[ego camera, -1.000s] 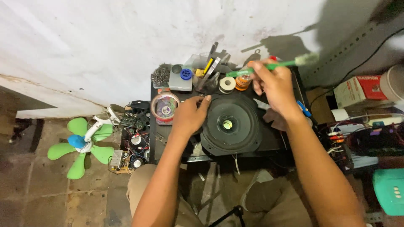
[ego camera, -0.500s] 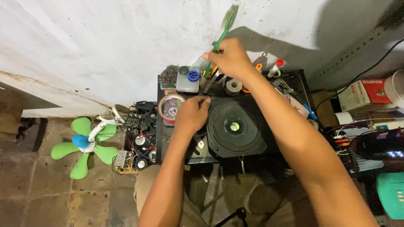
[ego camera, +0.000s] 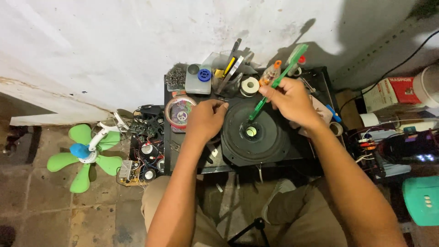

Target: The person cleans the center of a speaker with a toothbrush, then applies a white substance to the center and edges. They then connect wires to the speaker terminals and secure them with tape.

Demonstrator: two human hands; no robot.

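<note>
My right hand (ego camera: pixel 289 98) has come down from above the tool cup, bringing the green brush (ego camera: pixel 274 84) low over the speaker (ego camera: pixel 256 133) on the black table (ego camera: pixel 320 75). Head view: my fingers pinch the brush mid-handle, its lower end pointing at the cone's centre. My left hand (ego camera: pixel 206 120) rests curled on the speaker's left rim, near a tape roll (ego camera: pixel 179 112).
</note>
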